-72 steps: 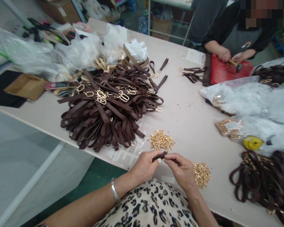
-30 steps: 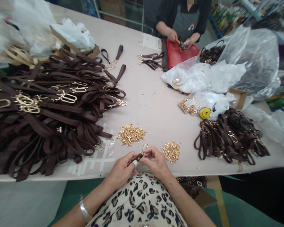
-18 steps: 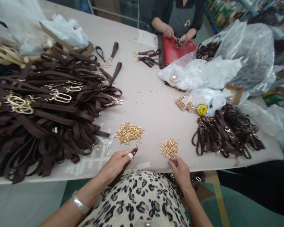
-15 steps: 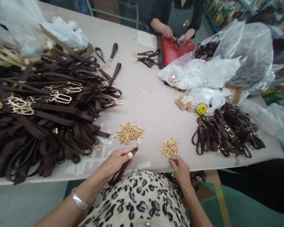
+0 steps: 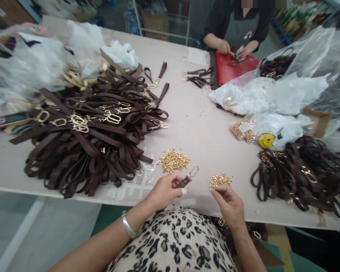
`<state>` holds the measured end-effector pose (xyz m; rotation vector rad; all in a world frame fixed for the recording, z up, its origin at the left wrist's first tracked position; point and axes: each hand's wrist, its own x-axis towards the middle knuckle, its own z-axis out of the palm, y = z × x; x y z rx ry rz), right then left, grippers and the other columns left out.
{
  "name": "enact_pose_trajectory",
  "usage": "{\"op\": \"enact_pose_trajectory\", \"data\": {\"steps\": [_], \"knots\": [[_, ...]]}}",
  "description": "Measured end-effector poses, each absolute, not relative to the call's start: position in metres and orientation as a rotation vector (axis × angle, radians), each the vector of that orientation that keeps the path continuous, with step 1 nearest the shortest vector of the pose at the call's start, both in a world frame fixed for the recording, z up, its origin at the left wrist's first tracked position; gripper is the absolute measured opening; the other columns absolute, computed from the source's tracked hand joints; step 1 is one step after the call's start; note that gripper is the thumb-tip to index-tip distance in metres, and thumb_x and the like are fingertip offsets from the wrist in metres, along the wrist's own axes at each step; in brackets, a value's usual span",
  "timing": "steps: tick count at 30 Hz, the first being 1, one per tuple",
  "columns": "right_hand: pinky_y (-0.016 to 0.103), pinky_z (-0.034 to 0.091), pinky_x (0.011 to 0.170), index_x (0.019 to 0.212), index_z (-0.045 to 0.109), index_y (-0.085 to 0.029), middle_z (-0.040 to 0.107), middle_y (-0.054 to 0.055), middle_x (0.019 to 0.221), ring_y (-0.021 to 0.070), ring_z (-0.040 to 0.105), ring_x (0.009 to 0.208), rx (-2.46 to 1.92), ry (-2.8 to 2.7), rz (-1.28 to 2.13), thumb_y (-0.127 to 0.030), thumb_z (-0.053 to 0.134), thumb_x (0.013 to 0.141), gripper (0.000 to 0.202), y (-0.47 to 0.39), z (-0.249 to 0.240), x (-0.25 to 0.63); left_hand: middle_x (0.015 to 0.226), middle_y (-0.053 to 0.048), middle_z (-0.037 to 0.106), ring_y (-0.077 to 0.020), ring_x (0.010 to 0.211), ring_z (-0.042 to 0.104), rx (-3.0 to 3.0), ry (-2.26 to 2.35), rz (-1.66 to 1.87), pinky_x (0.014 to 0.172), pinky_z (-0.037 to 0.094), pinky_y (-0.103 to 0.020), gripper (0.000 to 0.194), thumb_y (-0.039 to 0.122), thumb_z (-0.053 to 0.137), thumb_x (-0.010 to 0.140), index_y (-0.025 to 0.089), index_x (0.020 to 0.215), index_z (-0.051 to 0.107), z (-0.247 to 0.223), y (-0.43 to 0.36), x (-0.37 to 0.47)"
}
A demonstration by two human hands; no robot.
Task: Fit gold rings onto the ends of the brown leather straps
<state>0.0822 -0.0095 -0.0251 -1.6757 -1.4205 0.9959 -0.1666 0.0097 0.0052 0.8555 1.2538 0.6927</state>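
Strap (image 5: 184, 183) flat, brown; clasp (image 5: 191, 175) oblong, golden

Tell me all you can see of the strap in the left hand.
The strap is dark brown, flat and leather-like, with a gold-coloured metal clip at its end: a long, open oval loop on a small fitting. The left hand grips it by the short stretch that shows, tilted so the clip points up and right in view, beside the left heap of gold-coloured pieces. The rest is hidden; details by the clip are too small to tell.
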Motion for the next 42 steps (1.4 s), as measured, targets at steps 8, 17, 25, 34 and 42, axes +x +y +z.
{"op": "enact_pose_trajectory", "data": {"steps": [8,17,25,34,42], "knots": [[0.025,0.048,0.075,0.086,0.065,-0.023,0.069,-0.001,0.082,0.014,0.065,0.078,-1.326,-1.798,0.996,-0.019,0.062,0.084,0.005,0.011,0.021,0.003,0.075,0.003,0.059,-0.0126,0.071,0.052,1.128,1.334,0.745,0.063,0.039,-0.025,0.02,0.007,0.053,0.066,0.019,0.081,0.058,0.01,0.002,-0.165],[0.025,0.048,0.075,0.086,0.064,-0.024,0.069,-0.002,0.082,0.0144,0.065,0.078,-1.355,-1.86,0.915,-0.019,0.063,0.084,0.006,0.01,0.015,-0.004,0.08,0.001,0.061,-0.0149,0.077,0.054,1.273,1.379,0.789,0.071,0.041,-0.028,0.024,0.007,0.052,0.069,0.021,0.085,0.061,0.014,-0.003,-0.169],[0.028,0.049,0.074,0.085,0.065,-0.024,0.07,-0.001,0.081,0.0165,0.066,0.077,-1.39,-1.874,0.838,-0.022,0.062,0.085,0.004,0.009,0.019,-0.005,0.084,-0.002,0.063,-0.0163,0.081,0.055,1.409,1.381,0.813,0.074,0.042,-0.029,0.031,0.004,0.049,0.069,0.019,0.091,0.065,0.02,0.001,-0.172],[0.029,0.052,0.069,0.087,0.06,-0.021,0.066,0.001,0.077,0.0162,0.063,0.071,-1.544,-1.584,1.05,-0.032,0.067,0.08,0.015,0.008,0.011,-0.005,0.086,-0.002,0.064,-0.0178,0.082,0.056,1.401,1.333,0.821,0.074,0.043,-0.03,0.035,0.003,0.049,0.07,0.021,0.095,0.066,0.018,0.001,-0.172],[0.033,0.054,0.075,0.101,0.054,-0.02,0.066,0.003,0.086,0.017,0.064,0.08,-1.532,-1.368,1.236,-0.032,0.071,0.076,0.033,0.005,0.0,-0.003,0.09,-0.005,0.064,-0.0182,0.086,0.057,1.519,1.347,0.824,0.077,0.044,-0.031,0.036,0.003,0.048,0.075,0.019,0.102,0.066,0.02,0.0,-0.168]]}}
